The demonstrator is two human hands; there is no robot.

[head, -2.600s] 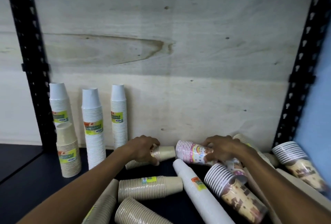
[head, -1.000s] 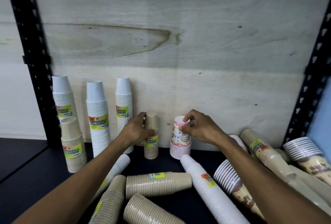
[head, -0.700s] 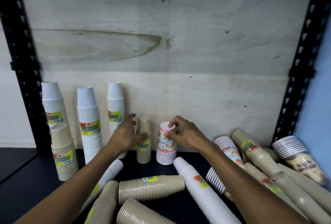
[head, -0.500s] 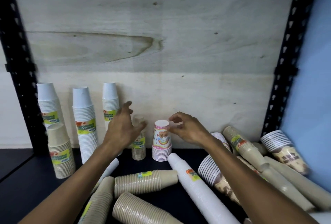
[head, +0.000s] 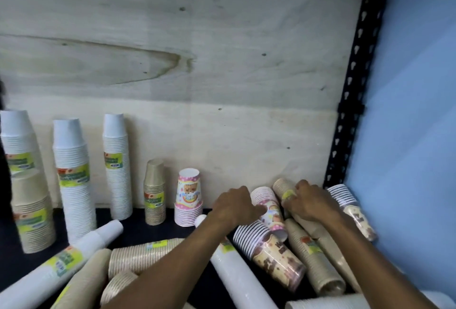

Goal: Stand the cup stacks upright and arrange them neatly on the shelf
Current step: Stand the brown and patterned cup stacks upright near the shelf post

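Both hands have left the two small stacks they had set upright and now reach right, into the pile of fallen stacks. Left hand: fingers lie loosely curved over a toppled pink patterned stack; a firm hold cannot be confirmed. Right hand: fingers curl down onto a fallen tan stack by the back panel; whether they close round it cannot be told.

Standing upright along the back panel, left to right: three tall white stacks, a short tan stack and a short pink stack, the last two just beside each other and free of both hands. A further tan stack stands in front at far left.

Lying on the dark shelf: a long white stack at lower left, tan stacks in the foreground, another long white stack under the left forearm, a brown printed stack and more tan stacks at right. One printed stack leans near the black upright post.
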